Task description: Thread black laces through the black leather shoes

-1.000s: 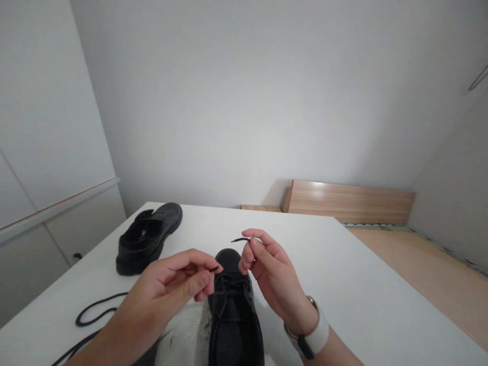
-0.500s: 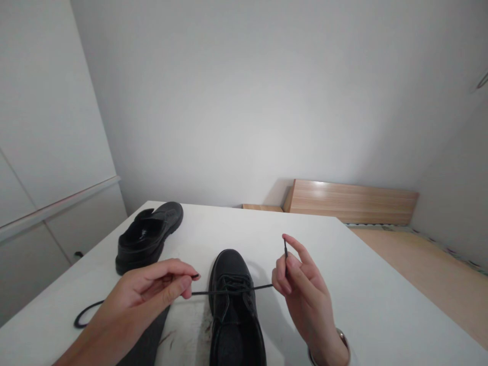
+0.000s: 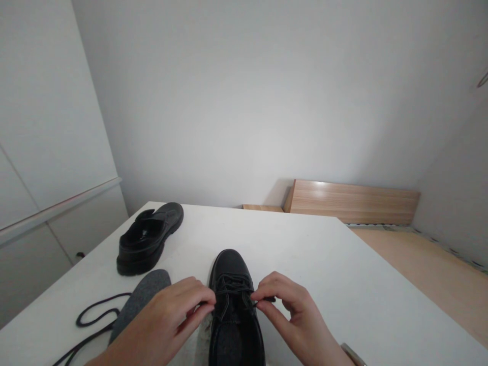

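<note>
The black shoe (image 3: 230, 264) stands upright between the 2 hands, its toe pointing away from them and its opening toward the wearer. The left hand (image 3: 179, 310) is palm down, thumb and fingertips pinched together at the shoe's left edge, with a dark bit of shoelace (image 3: 269, 299) showing between them. The right hand (image 3: 292, 310) mirrors it on the opposite edge: thumb and index finger close on the shoelace, a short end sticking out toward the palm, the other fingers curled.

Compared with 0.5 s ago, the hands sit lower and closer together, right beside the shoe, and the shoelace no longer stretches out sideways to them. The rounded tip of a grey insole (image 3: 147, 292) now shows beyond the left hand, which covered it then.

Left of that hand lies a looped loose lace (image 3: 80, 319); farther beyond it, a 2nd shoe (image 3: 150, 241) rests unmoved on the white table (image 3: 343, 274).
</note>
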The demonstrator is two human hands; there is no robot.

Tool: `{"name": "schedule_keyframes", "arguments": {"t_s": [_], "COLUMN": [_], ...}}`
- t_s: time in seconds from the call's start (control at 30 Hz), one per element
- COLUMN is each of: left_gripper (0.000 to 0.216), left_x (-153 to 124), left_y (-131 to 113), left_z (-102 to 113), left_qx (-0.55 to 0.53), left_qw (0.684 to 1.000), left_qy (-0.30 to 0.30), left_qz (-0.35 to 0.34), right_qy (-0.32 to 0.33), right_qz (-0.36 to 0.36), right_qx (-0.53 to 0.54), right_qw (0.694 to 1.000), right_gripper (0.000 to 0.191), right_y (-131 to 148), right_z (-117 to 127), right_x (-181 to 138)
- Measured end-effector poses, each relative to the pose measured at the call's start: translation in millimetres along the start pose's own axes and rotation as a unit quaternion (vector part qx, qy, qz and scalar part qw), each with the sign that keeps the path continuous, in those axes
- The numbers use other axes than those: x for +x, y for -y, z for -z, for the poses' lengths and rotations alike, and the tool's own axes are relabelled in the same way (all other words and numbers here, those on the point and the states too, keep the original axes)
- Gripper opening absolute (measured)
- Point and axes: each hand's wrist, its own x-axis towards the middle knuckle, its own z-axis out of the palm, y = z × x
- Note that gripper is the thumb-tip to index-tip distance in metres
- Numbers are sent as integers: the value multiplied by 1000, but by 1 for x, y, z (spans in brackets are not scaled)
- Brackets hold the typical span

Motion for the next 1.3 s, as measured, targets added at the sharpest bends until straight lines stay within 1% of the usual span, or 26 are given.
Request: {"name": "schedule_keyframes", "arguments": {"t_s": [0.1,0.27,0.33,0.43,0.5,0.63,0.73,0.8,0.87,0.93,1.03,1.1,1.17,1.2,1.3], "left_gripper": [17,20,21,23,24,24,30,28,21,18,22,29,36,38,40], "left_x": [-1,-2,-2,-2,-2,-4,-6,-7,-7,-6,-3,0,5,8,23], "left_y": [3,0,-3,-6,-6,-5,-8,-12,-16,-21,-26,-30,-34,-36,-45], "left_z": [-6,-11,-12,-14,-15,-15,-16,-18,-19,-21,-23,-25,-28,-29,-30], "left_qx": [22,54,74,106,109,84,72,73,85,104,132,151,180,199,249], "left_qw": [999,998,996,992,992,995,997,997,996,992,984,979,971,965,934], "left_qy": [-15,11,-1,-37,-35,8,22,26,39,65,107,120,137,154,233], "left_qz": [-33,-43,-50,-56,-55,-48,-33,-24,-9,11,48,66,75,81,105], "right_qy": [2,15,14,22,28,39,38,38,40,45,55,65,89,105,151], "right_qz": [5,34,38,41,44,51,51,48,47,45,43,41,34,29,20], "right_qx": [-2,-54,-78,-103,-116,-131,-137,-136,-131,-116,-91,-94,-128,-156,-261], "right_qw": [1000,998,996,994,992,989,989,989,989,991,993,993,987,982,953], "right_gripper": [13,21,23,25,25,27,27,27,27,25,25,26,24,25,33], "right_y": [-2,2,5,8,9,8,8,8,7,6,6,7,10,12,20], "right_z": [1,4,6,8,9,10,12,11,9,5,-3,-6,-8,-9,-11], "right_x": [-1,-1,-2,-4,-5,-5,-6,-7,-7,-7,-4,-3,-2,-1,1]}}
